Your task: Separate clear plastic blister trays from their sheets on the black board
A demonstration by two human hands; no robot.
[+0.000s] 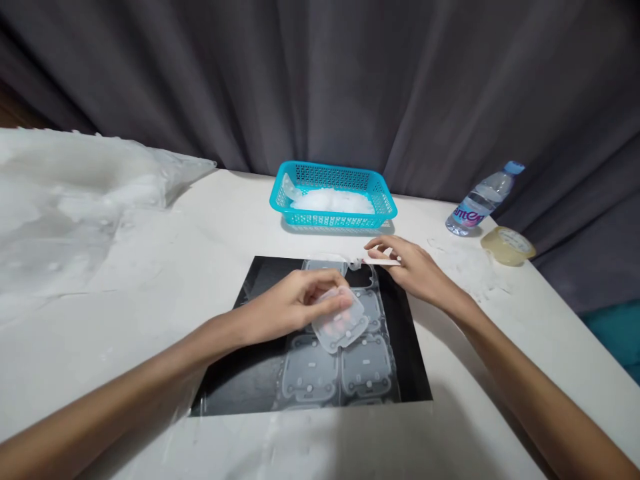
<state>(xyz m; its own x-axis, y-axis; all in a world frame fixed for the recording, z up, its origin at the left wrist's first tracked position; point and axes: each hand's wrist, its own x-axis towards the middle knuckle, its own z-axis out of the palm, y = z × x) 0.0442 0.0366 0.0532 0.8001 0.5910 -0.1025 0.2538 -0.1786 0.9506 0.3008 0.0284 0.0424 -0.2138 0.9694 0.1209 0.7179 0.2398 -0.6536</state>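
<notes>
My left hand [320, 297] pinches a translucent, square plastic piece [341, 323] with rounded corners, tilted above the black mat [235, 380]. Beneath it lies a clear sheet with several similar pieces [367, 365] in it; an opening with a ragged edge shows near its top right. Fingers closed, my right hand [407, 263] holds a thin white stick-like tool [381, 262] that points left across the sheet's top. A crumpled clear scrap [354, 264] is at the tool's tip, and I cannot tell whether they touch.
A turquoise basket [340, 220] with white pieces stands behind the mat. Clear plastic sheeting [60, 213] covers the table's left. At right are a water bottle [483, 200], a roll of yellowish tape [507, 245] and small clear scraps [473, 270]. A grey curtain [340, 80] hangs behind.
</notes>
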